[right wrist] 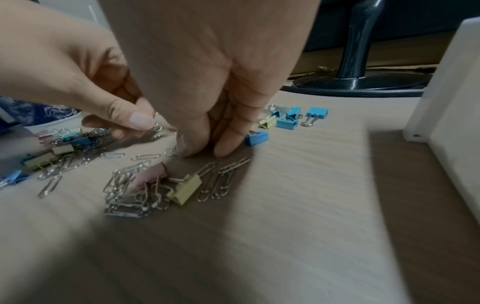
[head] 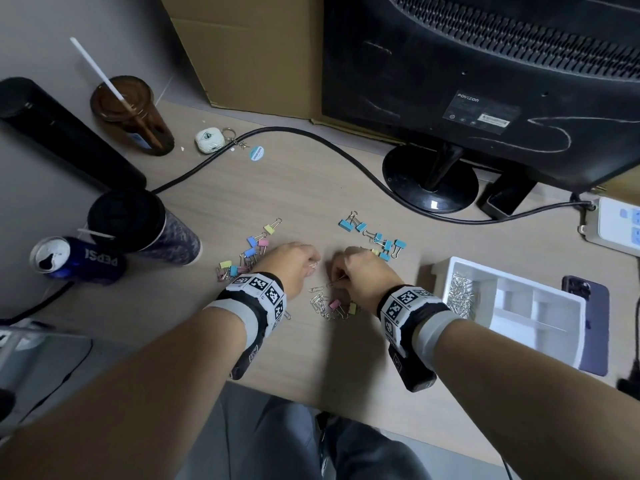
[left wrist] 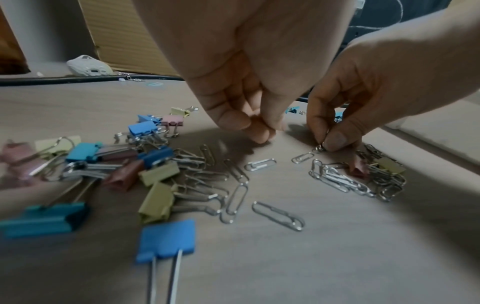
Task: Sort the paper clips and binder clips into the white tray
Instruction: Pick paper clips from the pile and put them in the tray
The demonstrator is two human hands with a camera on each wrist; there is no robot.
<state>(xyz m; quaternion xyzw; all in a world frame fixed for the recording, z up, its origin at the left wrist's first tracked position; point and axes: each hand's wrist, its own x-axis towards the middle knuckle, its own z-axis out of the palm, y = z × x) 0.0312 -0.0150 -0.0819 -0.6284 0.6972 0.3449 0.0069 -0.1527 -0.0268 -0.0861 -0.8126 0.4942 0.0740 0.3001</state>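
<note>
Both hands hover close together over the wooden desk. My left hand pinches a silver paper clip between thumb and fingers. My right hand pinches another paper clip just above the desk. Loose paper clips lie between my wrists with a pink and a yellow binder clip. Mixed-colour binder clips lie left of the left hand. Blue binder clips lie beyond the right hand. The white tray stands to the right, with paper clips in its left compartment.
A Pepsi can and a dark tumbler stand at the left. A brown cup with a straw is farther back. The monitor stand, a black cable and a power strip are behind. A phone lies beside the tray.
</note>
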